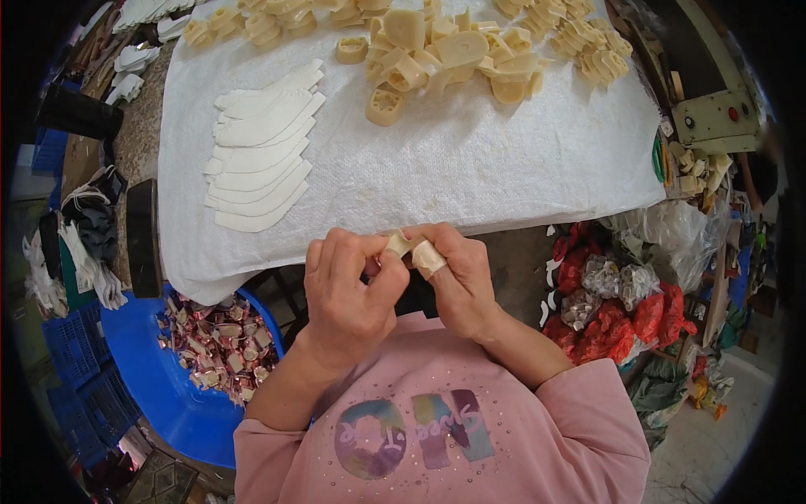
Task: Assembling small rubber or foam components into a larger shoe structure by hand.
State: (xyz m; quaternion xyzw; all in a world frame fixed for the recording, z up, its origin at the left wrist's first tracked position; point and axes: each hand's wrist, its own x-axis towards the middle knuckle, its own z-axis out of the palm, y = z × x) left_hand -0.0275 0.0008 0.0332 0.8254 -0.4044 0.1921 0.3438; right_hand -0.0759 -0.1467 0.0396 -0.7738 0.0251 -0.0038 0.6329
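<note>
Just in front of the table's near edge, my left hand (346, 281) and my right hand (460, 281) come together with bent, pinching fingers. Between the fingertips shows a small cream-coloured piece (397, 244), mostly covered, so its exact kind cannot be made out. Beige tape (428, 259) wraps my right thumb. Beyond my hands to the left, white curved cut strips (256, 181) lie overlapped in a fanned row. At the far side are piled beige moulded plastic pieces (462, 50) that look like shoe heels, one hollow piece (384, 107) lying nearest.
White woven sheeting (403, 172) covers the table. At lower left, a blue basin (172, 412) holds many shiny pink-and-beige pieces (222, 344). A dark flat slab (143, 239) lies by the sheet's left edge. Red and clear plastic bags (600, 328) are heaped at right, below a machine box (716, 122).
</note>
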